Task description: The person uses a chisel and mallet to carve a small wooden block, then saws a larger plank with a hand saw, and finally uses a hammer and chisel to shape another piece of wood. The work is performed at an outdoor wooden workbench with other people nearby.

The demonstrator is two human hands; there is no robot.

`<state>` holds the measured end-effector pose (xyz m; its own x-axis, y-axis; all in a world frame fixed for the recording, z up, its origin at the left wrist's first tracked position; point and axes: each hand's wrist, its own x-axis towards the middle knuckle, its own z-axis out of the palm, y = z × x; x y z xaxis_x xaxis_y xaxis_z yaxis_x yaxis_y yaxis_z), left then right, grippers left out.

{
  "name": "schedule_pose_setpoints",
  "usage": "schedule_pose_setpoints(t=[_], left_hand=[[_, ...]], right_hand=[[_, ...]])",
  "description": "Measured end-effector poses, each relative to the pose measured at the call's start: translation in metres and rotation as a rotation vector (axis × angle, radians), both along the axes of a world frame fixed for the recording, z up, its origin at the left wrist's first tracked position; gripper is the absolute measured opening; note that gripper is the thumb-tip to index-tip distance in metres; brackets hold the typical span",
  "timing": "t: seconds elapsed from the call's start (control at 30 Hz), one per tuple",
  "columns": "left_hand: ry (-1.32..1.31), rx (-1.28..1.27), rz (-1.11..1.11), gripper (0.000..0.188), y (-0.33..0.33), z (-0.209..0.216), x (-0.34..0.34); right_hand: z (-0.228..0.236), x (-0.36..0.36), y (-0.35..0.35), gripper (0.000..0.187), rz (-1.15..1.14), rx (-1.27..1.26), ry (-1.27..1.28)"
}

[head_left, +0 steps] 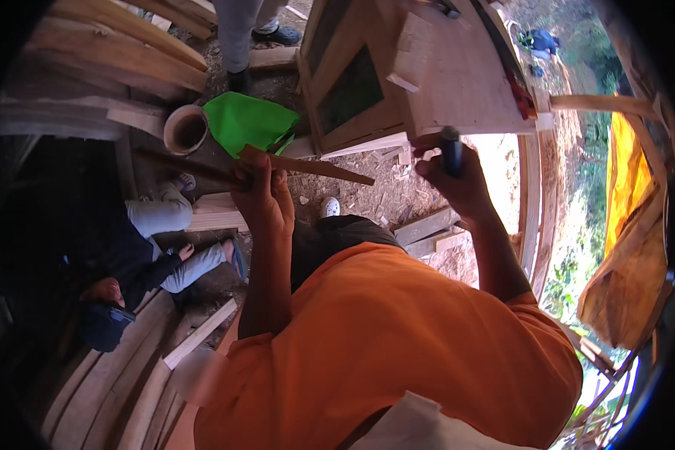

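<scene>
My left hand [266, 199] is raised left of the middle, its fingers pinched around a thin wooden strip [326, 168]. The strip points to the right, its far end free in the air. A second, darker strip [184, 166] runs left from the same hand; whether it is a separate piece I cannot tell. On the right, my right hand [465, 180] is closed around a short dark cylindrical object [451, 152], whose kind I cannot make out. Just beyond that hand stands a pale wooden workbench or box [469, 97], with a wooden frame [388, 112] holding dark panels leaning at its left.
A bright green sheet or bag [247, 120] lies beside a round brown container [186, 129]. A person in dark clothes [116, 240] sits at the left among planks [127, 367]. Another person's legs [236, 37] stand far off. A red tool [521, 97] rests on the bench edge.
</scene>
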<state>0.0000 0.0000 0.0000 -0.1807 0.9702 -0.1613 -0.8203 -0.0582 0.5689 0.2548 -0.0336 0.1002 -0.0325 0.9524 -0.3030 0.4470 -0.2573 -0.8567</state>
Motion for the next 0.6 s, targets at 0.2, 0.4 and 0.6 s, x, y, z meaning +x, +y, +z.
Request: schedule_pose_setpoints(t=[0.2,0.4,0.6], left_hand=[[0.03,0.141,-0.206,0.034,-0.012,0.079,0.055],[0.13,0.248,-0.31,0.044,-0.022,0.125,0.085],[0.28,0.443,-0.411,0.043,-0.043,0.144,0.136]], right_hand=[[0.034,0.0,-0.085,0.03,-0.258,0.032,-0.022],[0.059,0.025,-0.11,0.025,-0.33,0.204,0.053],[0.052,0.068,-0.123,0.02,-0.417,0.18,0.218]])
